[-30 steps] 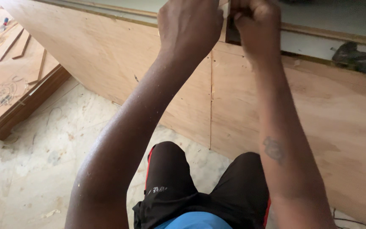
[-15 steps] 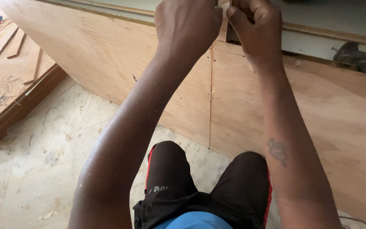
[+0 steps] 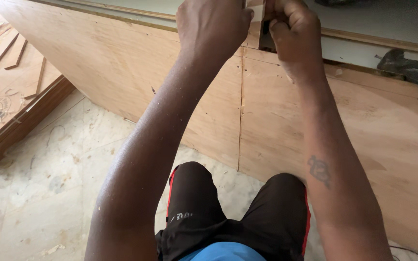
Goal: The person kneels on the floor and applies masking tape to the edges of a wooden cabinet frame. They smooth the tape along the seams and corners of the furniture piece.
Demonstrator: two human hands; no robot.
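Note:
Both my arms reach up to the top edge of a long plywood panel (image 3: 122, 72) standing on its side. My left hand (image 3: 211, 24) is fisted at that edge, and what it grips is hidden behind the fingers. My right hand (image 3: 289, 31) is closed around a small dark block-like object (image 3: 266, 35) pressed against the edge, just above the vertical seam (image 3: 240, 106) between two plywood sheets. A pale strip (image 3: 256, 12) shows between the two hands. My knees in black shorts (image 3: 233, 212) are below.
Stacked plywood boards and wood strips (image 3: 10, 87) lie on the floor at left. A dark tool (image 3: 407, 67) rests on the grey surface at upper right. The stone floor (image 3: 39, 193) is dusty with scattered chips.
Both hands have stayed at the panel's top edge, shifting only slightly; the right hand sits a little lower and closer to the left.

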